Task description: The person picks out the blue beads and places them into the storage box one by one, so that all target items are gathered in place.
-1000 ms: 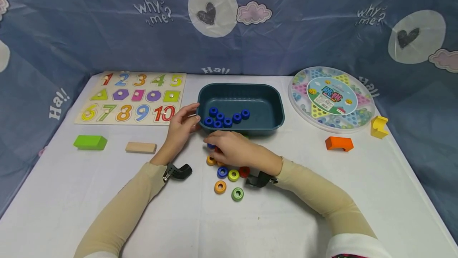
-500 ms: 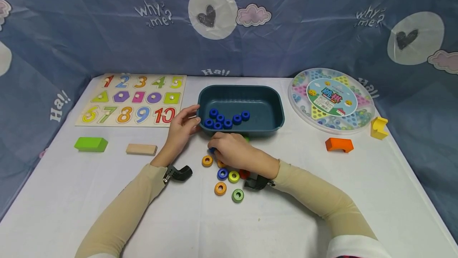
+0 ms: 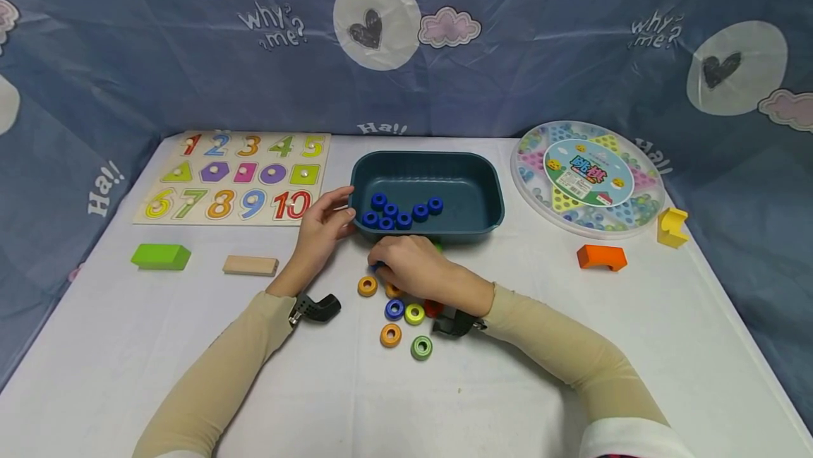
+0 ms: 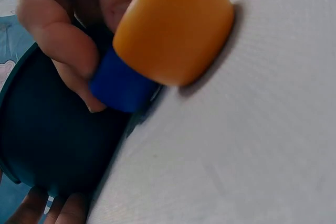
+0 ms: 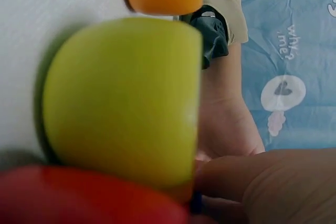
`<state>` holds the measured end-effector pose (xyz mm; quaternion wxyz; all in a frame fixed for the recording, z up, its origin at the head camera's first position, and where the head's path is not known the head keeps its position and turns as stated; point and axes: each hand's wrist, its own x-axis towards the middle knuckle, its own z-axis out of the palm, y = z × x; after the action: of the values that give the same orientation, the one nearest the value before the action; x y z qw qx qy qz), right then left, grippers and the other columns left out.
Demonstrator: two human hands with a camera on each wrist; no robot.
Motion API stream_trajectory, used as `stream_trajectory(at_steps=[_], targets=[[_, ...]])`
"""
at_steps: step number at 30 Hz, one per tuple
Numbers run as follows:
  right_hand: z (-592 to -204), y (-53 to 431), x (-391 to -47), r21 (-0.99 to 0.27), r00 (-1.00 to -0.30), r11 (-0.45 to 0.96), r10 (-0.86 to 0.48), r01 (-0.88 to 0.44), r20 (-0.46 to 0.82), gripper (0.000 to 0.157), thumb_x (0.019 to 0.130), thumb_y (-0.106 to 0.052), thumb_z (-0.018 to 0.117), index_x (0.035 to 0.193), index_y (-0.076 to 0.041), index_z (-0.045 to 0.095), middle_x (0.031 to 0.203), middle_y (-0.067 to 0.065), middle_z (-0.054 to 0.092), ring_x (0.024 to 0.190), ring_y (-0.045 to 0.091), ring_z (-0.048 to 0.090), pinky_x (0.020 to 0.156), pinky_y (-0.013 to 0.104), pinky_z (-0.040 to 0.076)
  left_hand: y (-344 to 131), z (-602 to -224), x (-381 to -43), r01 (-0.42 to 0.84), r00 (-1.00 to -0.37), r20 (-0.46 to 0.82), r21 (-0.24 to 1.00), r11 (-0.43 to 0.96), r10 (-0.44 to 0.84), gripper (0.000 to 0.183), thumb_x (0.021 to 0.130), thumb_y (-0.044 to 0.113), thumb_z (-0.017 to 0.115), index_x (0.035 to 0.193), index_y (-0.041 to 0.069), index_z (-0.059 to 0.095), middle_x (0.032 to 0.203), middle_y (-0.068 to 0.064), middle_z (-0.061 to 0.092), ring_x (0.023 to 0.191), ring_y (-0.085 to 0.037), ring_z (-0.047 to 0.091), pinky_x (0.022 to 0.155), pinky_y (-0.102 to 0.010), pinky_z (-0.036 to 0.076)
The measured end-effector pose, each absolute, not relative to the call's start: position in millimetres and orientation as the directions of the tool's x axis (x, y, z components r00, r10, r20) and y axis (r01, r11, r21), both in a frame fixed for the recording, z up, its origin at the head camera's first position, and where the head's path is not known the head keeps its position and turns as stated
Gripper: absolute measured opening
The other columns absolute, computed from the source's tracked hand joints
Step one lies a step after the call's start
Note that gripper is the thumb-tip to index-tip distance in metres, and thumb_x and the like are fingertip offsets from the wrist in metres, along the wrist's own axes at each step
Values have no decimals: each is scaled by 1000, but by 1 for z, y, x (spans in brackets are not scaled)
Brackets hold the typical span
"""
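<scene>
A dark teal plastic bin (image 3: 470,233) stands at the middle back, with several blue rings (image 3: 404,220) gathered in its left half. My left hand (image 3: 322,226) rests its fingers against the outside of the bin's left wall. In front of the bin, my right hand (image 3: 416,264) pinches a blue ring (image 4: 123,83), mostly hidden in the head view. Near it on the table lie orange rings (image 3: 367,286), another blue ring (image 3: 394,310), a yellow ring (image 3: 414,314), a green ring (image 3: 421,348) and a red ring (image 3: 433,308) partly covered by my right wrist.
A wooden number puzzle (image 3: 231,183) lies back left, with a green block (image 3: 161,257) and a plain wooden block (image 3: 250,265) before it. Back right are a round board-game box (image 3: 591,179), an orange arch block (image 3: 602,257) and a yellow block (image 3: 672,227).
My right hand has shifted slightly right with its fingers closer together around the blue ring. One orange ring has slid slightly left and is uncovered. My left hand stays at the bin.
</scene>
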<state>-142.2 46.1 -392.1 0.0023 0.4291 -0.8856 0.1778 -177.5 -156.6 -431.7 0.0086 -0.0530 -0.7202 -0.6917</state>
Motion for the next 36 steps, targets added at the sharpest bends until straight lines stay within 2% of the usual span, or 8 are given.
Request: stream_trajectory(at_steps=[4,8,11,15,22,25,30,36], targets=[[-384,51,-143,-372,-584,489,-785,-789,207,16,88,-13,70,104,-11,72,100,0,71,89,11,66,76,22,57,-156,-433,-178,91,-994,89,995,40,69,41,97,10,54,138,6,50,136,-18,50,109,-20,59,82,-22,60],[-363,65,-149,-444,-550,396,-779,-804,301,15,87,-17,72,101,-10,72,98,1,71,77,9,61,67,16,53,-156,-433,-177,104,-992,100,993,53,71,41,97,10,55,138,7,51,136,-19,51,111,-23,58,83,-22,59],[-344,84,-158,-485,-585,390,-727,-783,360,15,86,-18,74,98,-9,73,95,2,71,71,7,59,62,17,53,-155,-432,-177,107,-992,103,992,60,69,41,97,10,55,138,8,51,136,-18,51,111,-24,58,82,-23,60],[-332,113,-178,-532,-678,452,-629,-716,379,16,82,-16,77,95,-7,73,92,6,71,68,10,65,61,23,56,-156,-432,-178,100,-993,95,993,69,64,42,96,10,55,138,8,51,136,-17,51,110,-24,58,82,-22,60],[-341,143,-209,-547,-825,631,-513,-550,237,11,81,-18,79,85,-9,75,83,7,72,57,13,60,52,26,48,-155,-431,-177,91,-994,87,993,74,60,42,97,11,54,139,9,51,138,-16,50,113,-23,58,82,-23,60],[-351,145,-218,-499,-831,687,-537,-529,142,10,81,-19,78,80,-11,74,79,5,72,58,12,60,55,26,48,-156,-430,-176,89,-995,85,993,75,58,42,97,11,54,139,10,51,137,-16,51,111,-23,58,83,-24,60],[-366,141,-224,-417,-806,724,-590,-549,36,9,80,-16,78,76,-12,71,80,2,72,71,16,64,66,32,54,-156,-431,-177,85,-995,80,993,77,60,42,97,12,54,139,11,51,138,-16,50,112,-24,58,85,-25,59],[-372,136,-226,-414,-824,744,-567,-524,24,11,80,-3,73,85,-9,65,86,6,69,77,21,59,73,38,52,-156,-431,-178,95,-994,90,993,74,61,42,98,11,54,139,9,50,138,-17,50,111,-23,58,85,-25,59]])
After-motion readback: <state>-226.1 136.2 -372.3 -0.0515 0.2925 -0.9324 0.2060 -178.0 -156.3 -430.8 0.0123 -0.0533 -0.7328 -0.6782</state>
